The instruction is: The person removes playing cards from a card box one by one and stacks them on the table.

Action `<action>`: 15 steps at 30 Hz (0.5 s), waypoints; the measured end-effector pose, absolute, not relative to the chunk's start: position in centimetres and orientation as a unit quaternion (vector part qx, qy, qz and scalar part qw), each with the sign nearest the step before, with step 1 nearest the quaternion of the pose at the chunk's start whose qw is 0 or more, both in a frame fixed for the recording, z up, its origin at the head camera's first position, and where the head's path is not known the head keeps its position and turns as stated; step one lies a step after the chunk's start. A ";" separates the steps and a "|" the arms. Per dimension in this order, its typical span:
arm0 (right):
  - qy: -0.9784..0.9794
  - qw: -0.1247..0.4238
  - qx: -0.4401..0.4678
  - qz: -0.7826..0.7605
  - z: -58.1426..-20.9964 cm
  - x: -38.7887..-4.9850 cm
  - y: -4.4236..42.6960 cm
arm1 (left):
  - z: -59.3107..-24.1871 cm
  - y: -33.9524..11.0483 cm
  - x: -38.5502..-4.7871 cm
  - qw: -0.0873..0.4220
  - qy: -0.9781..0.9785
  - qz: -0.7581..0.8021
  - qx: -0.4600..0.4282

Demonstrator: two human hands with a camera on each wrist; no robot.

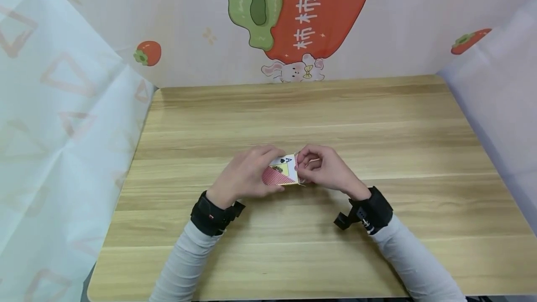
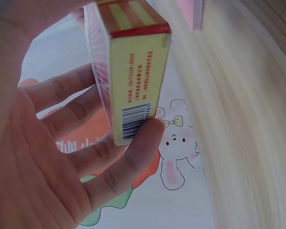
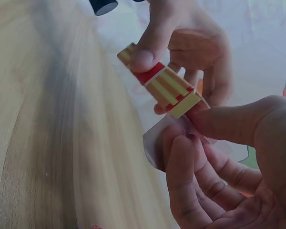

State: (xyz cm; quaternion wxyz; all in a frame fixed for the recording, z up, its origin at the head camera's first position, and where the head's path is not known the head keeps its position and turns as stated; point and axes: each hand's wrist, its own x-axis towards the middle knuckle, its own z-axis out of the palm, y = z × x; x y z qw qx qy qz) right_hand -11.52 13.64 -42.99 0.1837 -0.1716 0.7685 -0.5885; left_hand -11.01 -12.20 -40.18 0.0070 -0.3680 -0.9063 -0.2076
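A playing-card box (image 1: 280, 178), patterned red and white with an ace of spades on its face, is held above the wooden table. My left hand (image 1: 245, 174) grips its long edges between thumb and fingers; the left wrist view shows a barcode on the yellow side of the box (image 2: 138, 71). At the box's right end, my right hand (image 1: 329, 169) pinches with thumb and fingertips. In the right wrist view, a pale flap (image 3: 154, 143) sticks out beside those fingers, near the box's striped side (image 3: 169, 88). What lies inside the box is hidden.
The wooden table (image 1: 268, 255) spreads beneath both hands. Behind it hangs a white cloth (image 1: 189, 3) printed with fruit and a rabbit, and pale cloths flank both sides. In the left wrist view, a pink patterned piece (image 2: 193, 12) shows at the top; I cannot tell what it belongs to.
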 end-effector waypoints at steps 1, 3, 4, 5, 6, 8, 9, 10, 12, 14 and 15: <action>0.765 0.196 -0.164 -0.591 -42.9 -11.5 13.7 | -40.2 -12.2 -11.0 0.005 -0.907 -0.208 -0.366; 0.758 0.216 -0.150 -0.597 -42.8 -11.6 13.8 | -40.2 -12.2 -11.0 0.001 -0.908 -0.209 -0.363; 0.755 0.226 -0.143 -0.599 -42.7 -11.7 13.8 | -40.2 -12.2 -11.0 -0.001 -0.909 -0.208 -0.361; 0.754 0.232 -0.138 -0.599 -42.7 -11.7 13.9 | -40.2 -12.2 -11.0 -0.004 -0.910 -0.207 -0.359; 0.754 0.236 -0.135 -0.599 -42.6 -11.7 14.0 | -40.2 -12.2 -11.0 -0.005 -0.911 -0.205 -0.358; 0.757 0.238 -0.128 -0.595 -42.6 -11.8 14.2 | -40.2 -12.2 -11.1 -0.008 -0.913 -0.202 -0.355; 0.757 0.239 -0.124 -0.595 -42.5 -11.9 14.3 | -40.2 -12.2 -11.1 -0.009 -0.913 -0.202 -0.353; 0.760 0.239 -0.120 -0.592 -42.5 -11.9 14.4 | -40.2 -12.2 -11.1 -0.011 -0.914 -0.202 -0.352; 0.762 0.242 -0.111 -0.591 -42.3 -12.1 14.6 | -40.2 -12.2 -11.2 -0.014 -0.915 -0.201 -0.348; 0.765 0.245 -0.102 -0.587 -42.2 -12.2 14.8 | -40.1 -12.3 -11.2 -0.018 -0.917 -0.202 -0.344; 0.765 0.247 -0.099 -0.586 -42.1 -12.2 15.0 | -40.1 -12.3 -11.2 -0.020 -0.917 -0.203 -0.342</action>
